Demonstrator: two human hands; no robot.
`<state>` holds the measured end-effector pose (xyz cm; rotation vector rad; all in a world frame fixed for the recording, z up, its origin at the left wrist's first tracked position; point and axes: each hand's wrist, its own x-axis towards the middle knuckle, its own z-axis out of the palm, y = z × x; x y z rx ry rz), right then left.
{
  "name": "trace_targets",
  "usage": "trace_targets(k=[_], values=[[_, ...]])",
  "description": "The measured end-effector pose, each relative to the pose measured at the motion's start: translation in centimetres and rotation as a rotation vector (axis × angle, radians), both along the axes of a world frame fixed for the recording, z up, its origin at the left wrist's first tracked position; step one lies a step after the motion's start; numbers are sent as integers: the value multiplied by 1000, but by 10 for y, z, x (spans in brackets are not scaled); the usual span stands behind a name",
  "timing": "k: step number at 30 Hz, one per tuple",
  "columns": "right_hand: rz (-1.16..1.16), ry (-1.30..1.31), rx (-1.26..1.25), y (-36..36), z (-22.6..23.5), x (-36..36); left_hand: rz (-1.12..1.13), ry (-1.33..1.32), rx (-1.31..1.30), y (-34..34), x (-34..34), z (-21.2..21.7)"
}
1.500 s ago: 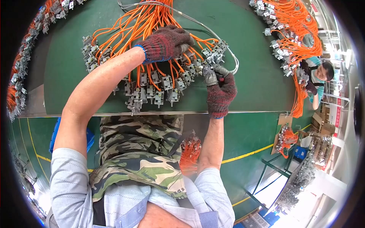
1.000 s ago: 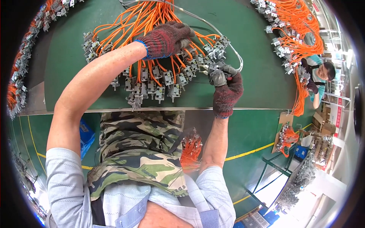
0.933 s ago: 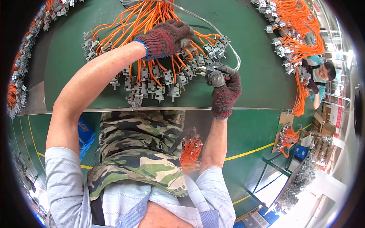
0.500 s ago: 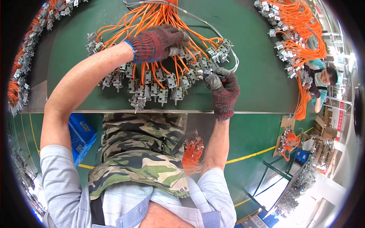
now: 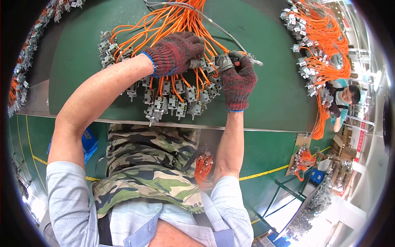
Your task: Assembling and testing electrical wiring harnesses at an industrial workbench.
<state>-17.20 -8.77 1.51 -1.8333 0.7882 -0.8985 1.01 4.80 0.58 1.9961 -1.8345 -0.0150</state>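
A fan of orange cables (image 5: 175,20) with grey block-shaped connectors (image 5: 164,103) lies across the green worktop (image 5: 275,94). My left hand (image 5: 177,51), in a dark red knit glove, reaches over the bundle. Its fingers curl closed at a grey connector (image 5: 205,64), mostly covered by the glove. Just right of it is my right hand (image 5: 238,80), gloved, with grey tape on the thumb. Its thumb and forefinger are closed together, hiding most of what they grip. A grey cord (image 5: 222,29) runs down from the far edge to behind this hand.
More orange cables with connectors (image 5: 321,53) are heaped along the right, where a co-worker (image 5: 343,99) handles some. Another row (image 5: 31,57) lines the left. Below the worktop edge are a blue bin (image 5: 88,144) and an orange cable bundle (image 5: 203,164).
My right hand has moved up and closer to my left hand's fingertips, and the grey cord's loop beside it has shifted. My left hand keeps its curled hold. The whole view has shifted slightly.
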Motion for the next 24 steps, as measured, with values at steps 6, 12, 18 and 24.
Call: trace_targets(k=[6,12,18,24], values=[[53,-1,49,-2,-6,3,4,17,-13,0,0,-1],[63,15,-2,-2,-6,-1,0,51,53,-2,-2,0],[102,-294,226,11,13,-40,14,64,76,1,-1,5],[67,-283,346,21,-5,-90,18,38,51,-1,-1,0]])
